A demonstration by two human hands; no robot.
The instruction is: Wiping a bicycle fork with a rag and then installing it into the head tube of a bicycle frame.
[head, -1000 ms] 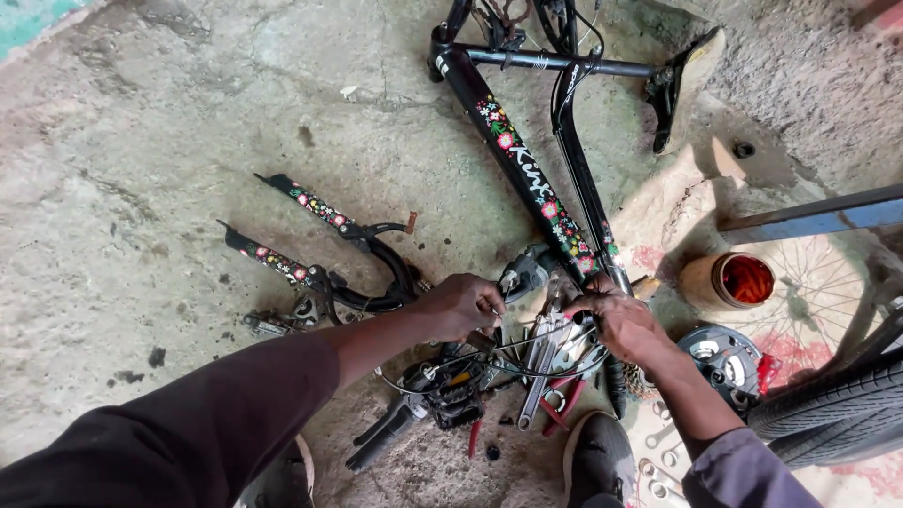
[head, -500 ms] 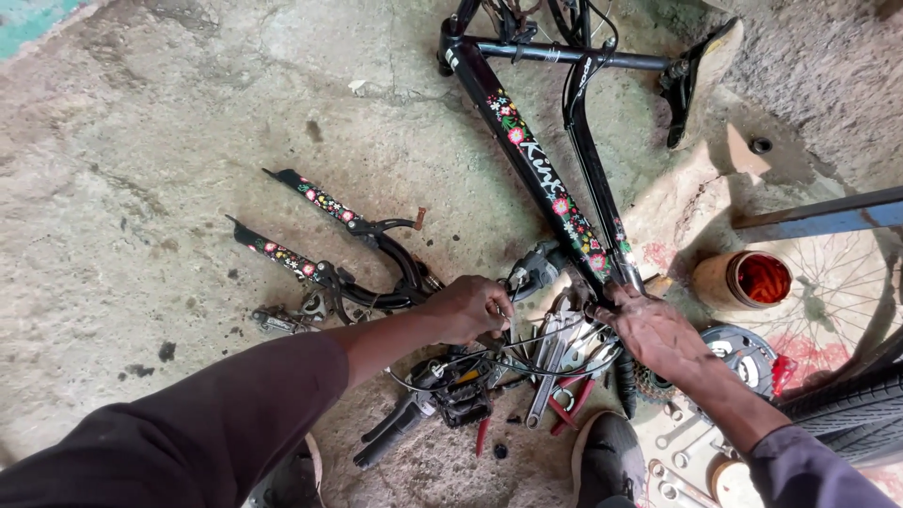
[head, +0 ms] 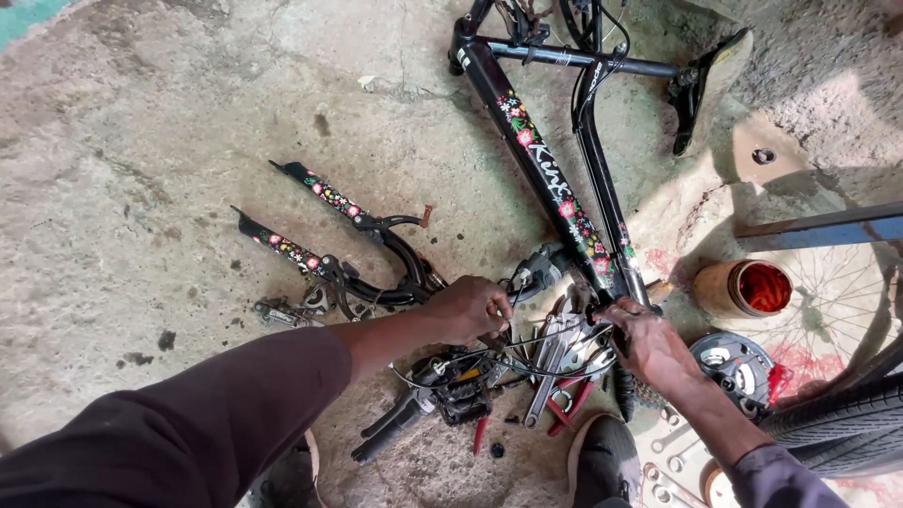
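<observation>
Both hands have shifted slightly lower among the parts: the left hand (head: pixel 475 309) curls its fingers around thin cables (head: pixel 527 362) near the black bicycle frame (head: pixel 555 193), while the right hand (head: pixel 649 341) presses closed on them just right, over the floor (head: pixel 141 141).

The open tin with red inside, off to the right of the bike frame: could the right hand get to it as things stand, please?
Probably yes. The tin stands open on the floor just beyond the right hand, with only bare ground and a sliver of the black frame between them. The hand is, however, busy among the cables.
</observation>
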